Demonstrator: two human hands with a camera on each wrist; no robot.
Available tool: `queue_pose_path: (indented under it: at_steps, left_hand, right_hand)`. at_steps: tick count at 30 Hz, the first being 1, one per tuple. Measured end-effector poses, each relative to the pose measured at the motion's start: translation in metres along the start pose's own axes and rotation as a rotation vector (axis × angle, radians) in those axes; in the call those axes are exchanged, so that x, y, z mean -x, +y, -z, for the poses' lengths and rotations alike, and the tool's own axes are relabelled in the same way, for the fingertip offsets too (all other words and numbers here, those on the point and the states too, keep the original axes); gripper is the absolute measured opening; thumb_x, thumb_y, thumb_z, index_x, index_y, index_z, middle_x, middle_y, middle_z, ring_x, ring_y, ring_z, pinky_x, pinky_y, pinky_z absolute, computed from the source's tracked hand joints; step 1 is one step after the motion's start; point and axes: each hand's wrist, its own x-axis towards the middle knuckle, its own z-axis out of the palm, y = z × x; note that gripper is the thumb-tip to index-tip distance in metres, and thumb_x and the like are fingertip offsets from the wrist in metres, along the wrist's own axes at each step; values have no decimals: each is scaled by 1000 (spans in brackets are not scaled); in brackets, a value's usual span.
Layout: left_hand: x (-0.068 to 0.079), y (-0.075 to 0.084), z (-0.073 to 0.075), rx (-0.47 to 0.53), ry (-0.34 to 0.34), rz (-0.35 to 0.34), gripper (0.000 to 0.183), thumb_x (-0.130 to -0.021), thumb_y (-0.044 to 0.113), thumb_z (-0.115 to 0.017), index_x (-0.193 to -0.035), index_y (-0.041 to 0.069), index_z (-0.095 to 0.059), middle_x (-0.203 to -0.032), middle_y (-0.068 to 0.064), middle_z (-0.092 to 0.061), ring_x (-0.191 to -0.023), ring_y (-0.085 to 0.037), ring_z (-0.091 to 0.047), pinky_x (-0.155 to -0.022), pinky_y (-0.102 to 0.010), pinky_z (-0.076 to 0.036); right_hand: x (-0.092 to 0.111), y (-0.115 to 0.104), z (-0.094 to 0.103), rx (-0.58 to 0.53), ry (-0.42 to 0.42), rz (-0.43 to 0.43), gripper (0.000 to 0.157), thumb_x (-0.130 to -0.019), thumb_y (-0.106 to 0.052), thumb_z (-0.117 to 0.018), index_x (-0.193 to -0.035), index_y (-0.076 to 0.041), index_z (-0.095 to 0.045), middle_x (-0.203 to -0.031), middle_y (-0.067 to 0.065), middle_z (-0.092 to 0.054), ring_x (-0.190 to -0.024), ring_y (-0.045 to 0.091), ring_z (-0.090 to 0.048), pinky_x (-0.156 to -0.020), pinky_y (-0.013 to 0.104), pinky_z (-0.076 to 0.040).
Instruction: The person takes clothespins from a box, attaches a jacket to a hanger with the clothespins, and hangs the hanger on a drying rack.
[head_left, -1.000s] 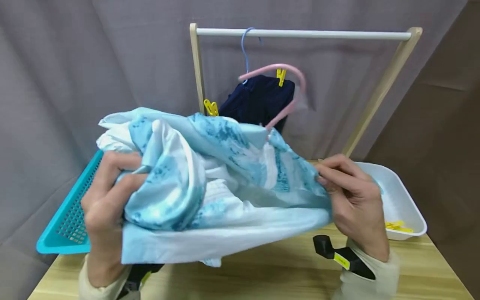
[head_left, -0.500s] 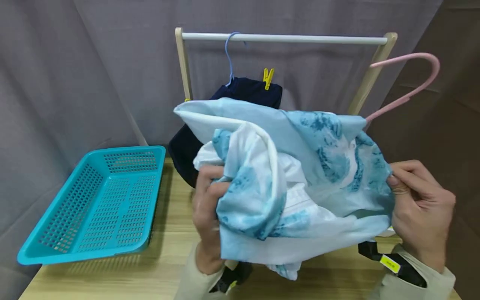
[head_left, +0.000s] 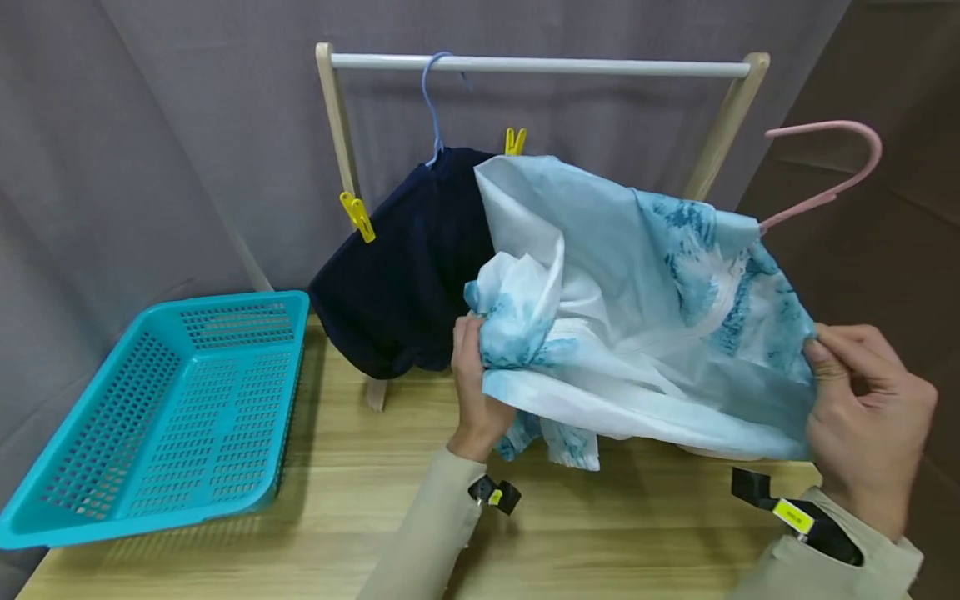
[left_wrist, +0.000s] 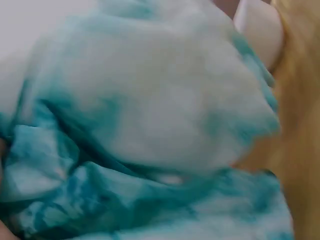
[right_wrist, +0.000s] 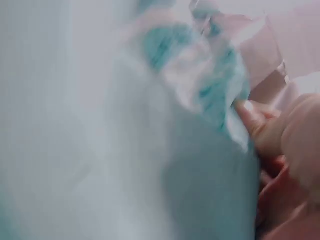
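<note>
A light blue and white patterned garment (head_left: 637,308) is held up in front of me, sagging between both hands. From its upper right corner sticks the hook of a pink hanger (head_left: 862,171); the rest of the hanger is hidden in the cloth. My left hand (head_left: 480,400) grips the bunched left side, its fingertips partly covered by fabric. At the right edge, my right hand (head_left: 873,408) pinches the cloth between thumb and fingers. The same garment (left_wrist: 150,100) fills most of the left wrist view, blurred. In the right wrist view the thumb presses on the garment's edge (right_wrist: 215,100).
Behind the garment stands a rack with a white rail (head_left: 600,65). A dark navy garment (head_left: 405,283) hangs there on a blue hanger (head_left: 431,100), with yellow clothespins (head_left: 357,217) on it. A turquoise basket (head_left: 288,400) sits at the left of the wooden table (head_left: 360,500).
My view has turned right, then slightly further. Both hands and the garment moved right relative to the rack. The left hand shifted its hold and the cloth's upper left part spread higher.
</note>
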Motion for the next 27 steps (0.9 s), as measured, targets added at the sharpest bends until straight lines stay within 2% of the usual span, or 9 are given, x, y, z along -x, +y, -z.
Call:
queue_pose_path:
  at_steps: [3,6,8,12,16,19,22,24,27]
  left_hand:
    - [16,-29,0,-170,-123,161,21,-95,8,-61,-115,4,-57,-113,-14,-54,-105,-28,-50,-95,-39,-44]
    - [31,-49,6,-330,-290,265,51,-82,-4,-69,-130,2,-54,-126,-18,-53,-113,-33,-45,-98,-47,-42]
    - [34,-54,14,-405,-423,317,67,-80,-3,-75,-141,0,-47,-136,-23,-49,-122,-38,-41,-104,-51,-40]
    - [22,-48,31,-458,-692,409,97,-77,11,-89,-154,0,-31,-154,-31,-31,-139,-47,-27,-115,-57,-32]
    - [1,-26,50,-432,-888,518,123,-72,21,-94,-163,8,-13,-166,-27,-8,-151,-46,-13,-121,-58,-27]
    - [-13,-6,65,-390,-922,560,128,-71,20,-95,-164,16,-8,-169,-22,-1,-152,-42,-12,-119,-57,-31]
    - [-24,14,76,-383,-909,531,119,-74,17,-93,-163,18,-14,-168,-20,-9,-150,-39,-19,-116,-55,-37]
    - [-29,26,82,-368,-885,472,103,-81,15,-88,-161,16,-23,-166,-18,-18,-148,-36,-23,-114,-53,-39]
    - [-35,38,84,-334,-807,293,74,-92,15,-76,-155,11,-37,-161,-16,-30,-145,-33,-30,-114,-51,-40]
  right_hand:
    - [2,-3,-4,-8,-35,-139,26,-99,-9,-62,-121,-1,-74,-94,-20,-62,-88,2,-54,-73,11,-41]
    - [3,-8,-7,-45,-85,-322,30,-99,-15,-64,-127,-10,-73,-99,-17,-64,-91,5,-52,-72,11,-41]
    - [3,-13,-10,-94,-112,-430,31,-98,-18,-65,-128,-14,-72,-102,-16,-66,-93,6,-51,-72,10,-41]
    - [5,-23,-14,-160,-184,-549,36,-97,-23,-67,-132,-14,-70,-105,-15,-67,-95,8,-50,-71,10,-43]
    - [13,-31,-15,-268,-303,-556,43,-97,-28,-66,-137,-12,-66,-107,-10,-62,-92,11,-47,-67,12,-44]
    - [17,-37,-18,-349,-366,-529,42,-98,-26,-67,-135,-8,-65,-106,-3,-59,-88,14,-47,-61,15,-42]
    - [20,-43,-22,-213,-405,-458,39,-101,-27,-62,-137,-12,-65,-106,-8,-58,-88,14,-46,-63,17,-40]
    - [21,-47,-23,-61,-391,-364,37,-103,-26,-60,-137,-13,-66,-107,-14,-60,-90,13,-48,-67,17,-41]
    - [23,-48,-20,70,-337,-160,32,-102,-16,-60,-132,-11,-70,-105,-20,-61,-88,10,-51,-68,15,-41]
